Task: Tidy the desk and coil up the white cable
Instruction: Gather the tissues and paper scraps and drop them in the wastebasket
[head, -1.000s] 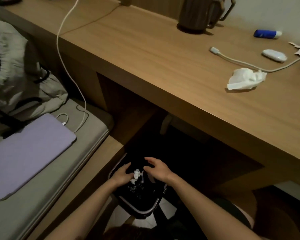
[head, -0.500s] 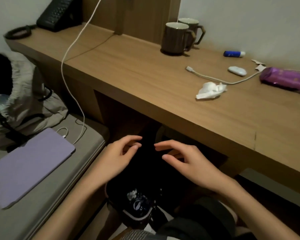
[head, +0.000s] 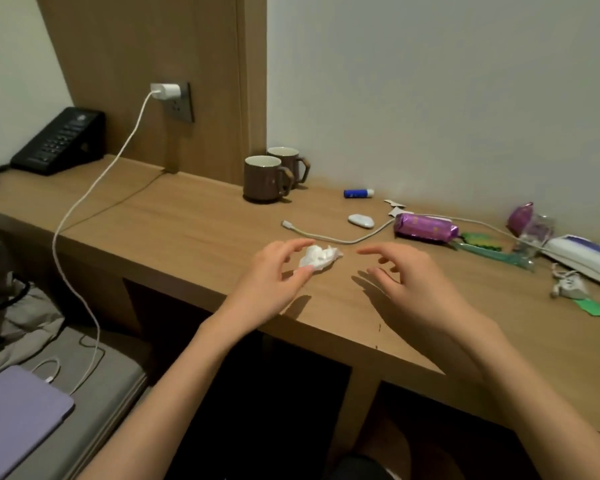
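A crumpled white tissue point(head: 318, 257) lies on the wooden desk point(head: 194, 230) near its front edge. My left hand point(head: 274, 278) arches over the tissue, index finger above it and thumb tip at its lower edge, not closed on it. My right hand point(head: 407, 282) hovers just to the right with loosely curled fingers, holding nothing. The white cable point(head: 340, 240) lies loose on the desk behind the tissue; its plug end points left and it runs right behind a purple packet point(head: 425, 227).
Two brown mugs point(head: 265, 178), a blue tube point(head: 357, 193) and a small white case point(head: 361, 221) stand further back. A glass point(head: 534, 233), green toothbrush point(head: 482, 245) and tissue pack point(head: 582, 254) crowd the right. A charger cable point(head: 84, 202) hangs from the socket to a purple tablet point(head: 14, 417).
Both hands have risen from the bin under the desk to the desktop. The left hand now reaches round the tissue, and my view has lifted to the desk and wall.
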`<state>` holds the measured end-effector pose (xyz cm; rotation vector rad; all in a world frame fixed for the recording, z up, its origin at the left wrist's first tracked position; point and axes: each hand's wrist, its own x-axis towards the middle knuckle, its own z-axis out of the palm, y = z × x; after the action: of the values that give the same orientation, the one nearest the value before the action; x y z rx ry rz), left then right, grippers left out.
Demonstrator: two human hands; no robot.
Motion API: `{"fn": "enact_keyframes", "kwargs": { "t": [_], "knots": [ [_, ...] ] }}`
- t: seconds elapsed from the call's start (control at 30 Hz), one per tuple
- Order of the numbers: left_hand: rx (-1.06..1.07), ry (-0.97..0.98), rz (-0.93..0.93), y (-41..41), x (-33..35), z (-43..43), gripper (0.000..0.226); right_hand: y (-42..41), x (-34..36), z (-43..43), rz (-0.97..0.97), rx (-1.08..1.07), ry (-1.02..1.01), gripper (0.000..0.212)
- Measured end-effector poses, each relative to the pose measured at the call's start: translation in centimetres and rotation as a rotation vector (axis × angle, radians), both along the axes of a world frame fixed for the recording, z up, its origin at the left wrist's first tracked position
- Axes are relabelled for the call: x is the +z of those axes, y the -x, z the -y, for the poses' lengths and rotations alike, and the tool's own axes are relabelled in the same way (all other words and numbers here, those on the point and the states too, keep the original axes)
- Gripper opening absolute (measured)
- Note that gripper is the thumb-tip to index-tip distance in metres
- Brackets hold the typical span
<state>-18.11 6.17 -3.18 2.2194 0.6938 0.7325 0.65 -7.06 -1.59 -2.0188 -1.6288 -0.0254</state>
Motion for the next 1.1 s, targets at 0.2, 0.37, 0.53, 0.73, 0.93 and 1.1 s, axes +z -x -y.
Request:
{"fn": "enact_keyframes", "kwargs": {
  "t": [0.2,0.37,0.53,0.73,0.93,1.1],
  "knots": [
    [0.06,-0.194,-0.287,-4.6,-1.4,-1.4,0.051,-4.1,-1.1,-0.1,0.129,-0.168,0.186,0.039],
    [0.062,-0.231,-0.255,-6.2,-1.7,-2.0,0.039,-5.0,-2.2,0.2,0.195,-0.194,0.157,0.03],
    [-0.039,-0.227,-0.232,-7.9,-1.4,-2.3,0.016,-4.5,-2.6,0.0,0.253,-0.186,0.138,0.03],
    [-0.146,-0.129,-0.136,-9.9,-0.2,-2.7,0.005,-4.9,-2.1,0.2,0.238,-0.199,0.134,0.027],
    [-0.088,-0.095,0.122,-12.4,0.7,-5.0,0.032,-6.5,1.5,-1.6,0.079,-0.257,-0.046,0.022],
    [0.028,-0.082,0.21,-13.6,0.7,-7.5,0.033,-11.4,4.8,-5.7,-0.027,-0.3,-0.092,0.022]
  ]
}}
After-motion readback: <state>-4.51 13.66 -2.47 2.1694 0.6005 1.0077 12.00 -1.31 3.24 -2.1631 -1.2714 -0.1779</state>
